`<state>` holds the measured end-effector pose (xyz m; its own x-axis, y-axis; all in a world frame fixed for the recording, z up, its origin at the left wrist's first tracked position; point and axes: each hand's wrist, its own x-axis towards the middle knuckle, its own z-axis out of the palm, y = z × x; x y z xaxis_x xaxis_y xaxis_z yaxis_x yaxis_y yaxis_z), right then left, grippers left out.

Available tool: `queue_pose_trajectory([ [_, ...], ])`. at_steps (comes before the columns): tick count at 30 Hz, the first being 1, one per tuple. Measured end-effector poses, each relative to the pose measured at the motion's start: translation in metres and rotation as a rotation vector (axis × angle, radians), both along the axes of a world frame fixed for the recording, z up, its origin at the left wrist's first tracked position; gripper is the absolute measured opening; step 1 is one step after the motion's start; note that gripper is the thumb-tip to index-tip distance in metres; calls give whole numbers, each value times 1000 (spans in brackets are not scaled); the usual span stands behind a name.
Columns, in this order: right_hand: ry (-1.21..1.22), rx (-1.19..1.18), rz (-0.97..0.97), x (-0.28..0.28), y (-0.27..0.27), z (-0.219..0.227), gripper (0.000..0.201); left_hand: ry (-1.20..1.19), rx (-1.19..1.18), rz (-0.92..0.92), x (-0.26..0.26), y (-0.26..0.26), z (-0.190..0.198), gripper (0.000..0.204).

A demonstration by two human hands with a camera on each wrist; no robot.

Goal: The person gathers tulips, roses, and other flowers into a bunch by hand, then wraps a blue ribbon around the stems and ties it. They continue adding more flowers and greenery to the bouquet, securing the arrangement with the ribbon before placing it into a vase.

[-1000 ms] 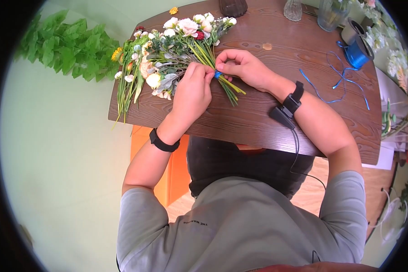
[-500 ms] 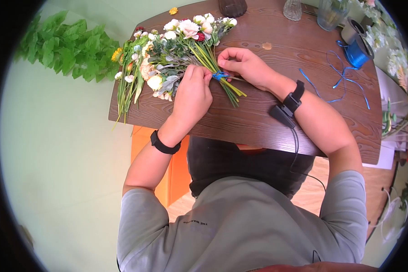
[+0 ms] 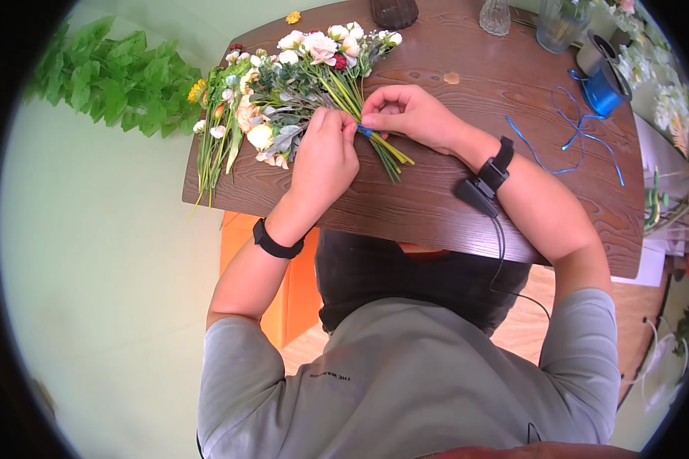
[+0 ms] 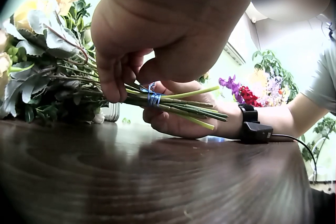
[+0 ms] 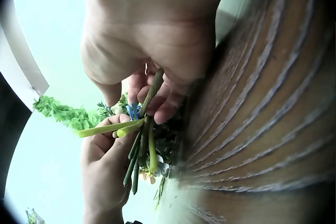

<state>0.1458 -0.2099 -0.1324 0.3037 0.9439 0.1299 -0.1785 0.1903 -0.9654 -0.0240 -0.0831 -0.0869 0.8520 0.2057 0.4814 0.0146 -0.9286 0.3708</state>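
Note:
A bouquet of pale and red flowers (image 3: 319, 47) lies on the dark wooden table, its green stems (image 3: 390, 157) pointing toward the person. Blue ribbon (image 4: 154, 97) is wound around the stems in the left wrist view. The left hand (image 3: 325, 153) pinches at the ribbon from the left, fingers and thumb together. From the right, the right hand (image 3: 417, 118) curls its fingers and thumb at the same binding. In the right wrist view both the right hand (image 5: 152, 40) and the left hand (image 5: 105, 176) meet at the blue ribbon (image 5: 134, 110); the exact ribbon ends are hidden.
A blue ribbon spool (image 3: 606, 90) stands at the right, with a loose ribbon piece (image 3: 580, 131) beside it. Glass vases (image 3: 560, 27) and a dark vase (image 3: 394, 11) stand at the far edge. More stems (image 3: 210, 164) lie at the table's left; green foliage (image 3: 119, 76) is beyond.
The right hand drew slightly away from the binding, then came back closer to it. The loose blue loops at the stems now look tighter. The left hand has barely moved.

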Motion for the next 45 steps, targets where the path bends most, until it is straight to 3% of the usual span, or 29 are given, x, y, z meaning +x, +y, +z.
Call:
queue_pose_trajectory([
  [18, -25, -86, -89, 2, 4, -6, 19, 67, 6, 14, -9, -3, 0, 4],
  [36, -28, -119, -115, 3, 2, -1, 20, 150, -145, 73, -19, 6, -2, 4],
  [39, -15, -127, -118, 3, 2, 0, 20, 199, -291, 86, -20, 6, -1, 8],
  [42, 20, -121, -90, 5, 1, 0, 20, 457, -796, 167, -14, 11, 3, 21],
  [45, 85, -95, -25, 6, 2, -6, 19, 431, -1210, 97, -5, 5, 7, 37],
])
